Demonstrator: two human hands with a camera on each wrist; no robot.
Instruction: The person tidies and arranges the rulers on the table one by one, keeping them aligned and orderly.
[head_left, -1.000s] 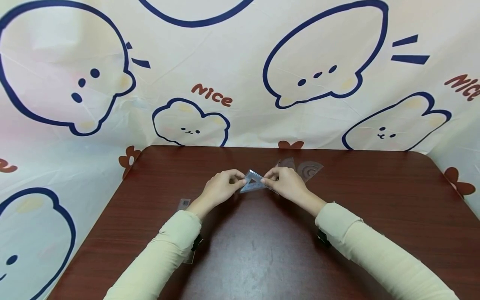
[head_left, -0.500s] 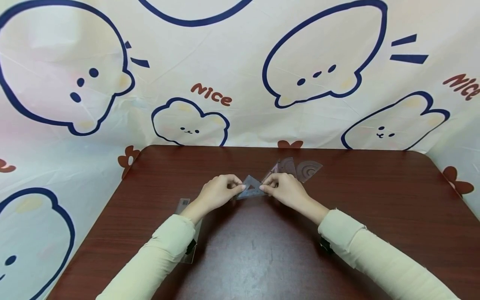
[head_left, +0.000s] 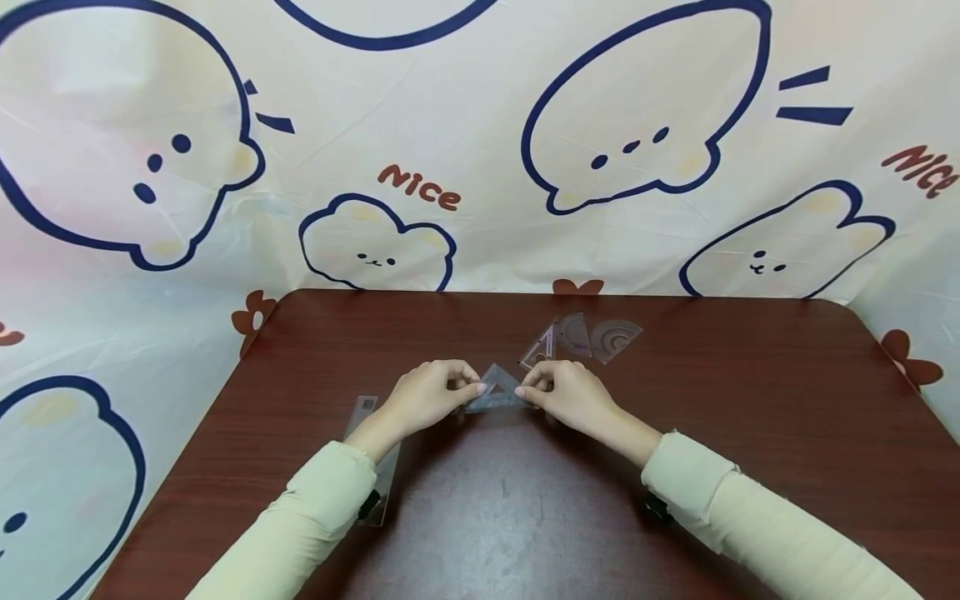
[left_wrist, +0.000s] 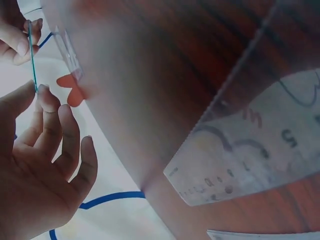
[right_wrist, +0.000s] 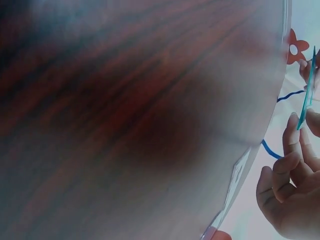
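Note:
A clear triangular set square [head_left: 504, 400] with a cut-out in its middle is held between both hands above the table. My left hand [head_left: 433, 396] pinches its left corner between thumb and index finger. At the opposite corner, my right hand [head_left: 570, 390] pinches it the same way. Both wrist views show the set square [left_wrist: 33, 62] edge-on as a thin green line, its face turned from these cameras. Under the left forearm lies a clear ruler [head_left: 384, 483], partly covered by the wrist and sleeve.
Just beyond the right hand lie another clear triangle [head_left: 538, 348], a fan-shaped clear piece [head_left: 574, 333] and a clear protractor [head_left: 617, 340]. The dark red-brown table [head_left: 480, 533] ends at a printed cloth wall [head_left: 495, 242].
Both hands have drawn the set square down the view, nearer to the body. The triangle beyond the right hand and more of the ruler have come into sight.

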